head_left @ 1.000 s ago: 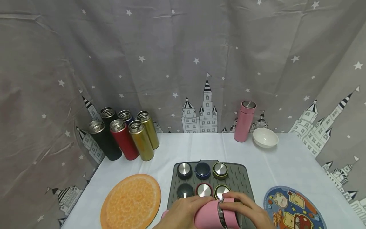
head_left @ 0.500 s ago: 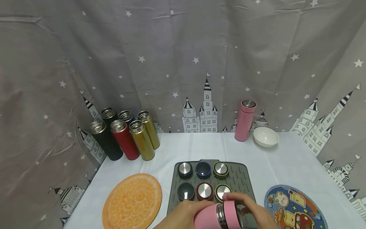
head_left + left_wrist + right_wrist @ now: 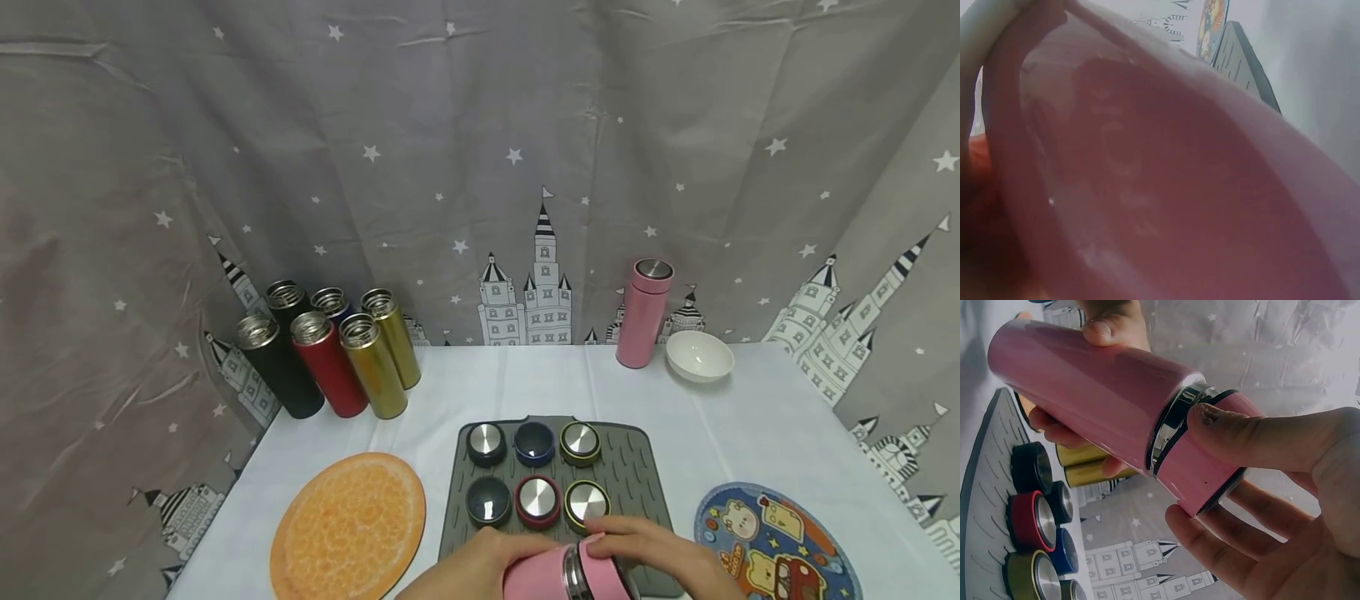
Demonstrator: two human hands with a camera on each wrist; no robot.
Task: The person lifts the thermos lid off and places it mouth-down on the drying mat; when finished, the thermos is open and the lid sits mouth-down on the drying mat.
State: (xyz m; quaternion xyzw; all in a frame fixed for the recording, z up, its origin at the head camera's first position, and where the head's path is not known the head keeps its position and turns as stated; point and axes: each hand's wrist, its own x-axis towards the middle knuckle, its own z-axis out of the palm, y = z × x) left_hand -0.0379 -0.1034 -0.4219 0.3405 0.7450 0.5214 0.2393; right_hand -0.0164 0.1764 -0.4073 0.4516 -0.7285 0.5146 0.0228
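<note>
A pink thermos bottle (image 3: 534, 577) lies tilted at the bottom of the head view, partly cut off by the frame. My left hand (image 3: 468, 568) wraps round its body. The right hand (image 3: 663, 557) grips the pink lid (image 3: 1200, 469), thumb on one side and fingers on the other in the right wrist view. A silver neck band (image 3: 1175, 412) shows between body and lid. The bottle's pink side (image 3: 1179, 187) fills most of the left wrist view. Beyond the hands, a grey mat (image 3: 630, 467) bears several round lids, including a red-rimmed lid (image 3: 537, 500).
Several lidless bottles, including a red bottle (image 3: 330, 367), stand at the back left. A pink bottle with its lid on (image 3: 643, 317) stands at the back right beside a white bowl (image 3: 699, 357). An orange round mat (image 3: 348, 525) lies left, a blue cartoon mat (image 3: 776, 542) right.
More of the silver band shows between lid and body than one second ago. My right hand's fingers have shifted on the lid. The left hand keeps its hold on the bottle.
</note>
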